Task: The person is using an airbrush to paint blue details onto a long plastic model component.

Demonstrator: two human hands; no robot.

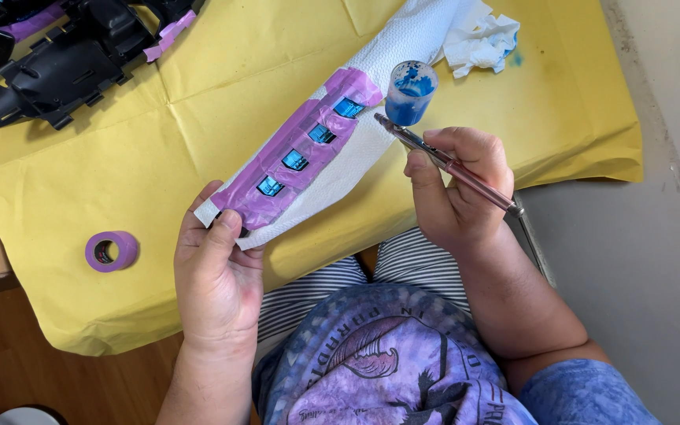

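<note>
Left hand (216,275) gripping taped paper-wrapped part (308,153), right hand (456,189) closed on airbrush (442,161); purple tape roll (112,251) near yellow paper's (159,142) front edge, black parts (64,55) at far-left corner

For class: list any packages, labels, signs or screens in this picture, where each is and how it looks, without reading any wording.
No packages, signs or screens show.
Printed shirt design: bottom centre, on the wearer's chest; purple with dark curved lettering and a shell-like drawing.
Paint cup: above the right hand, small clear cup stained blue, no label visible.
</note>
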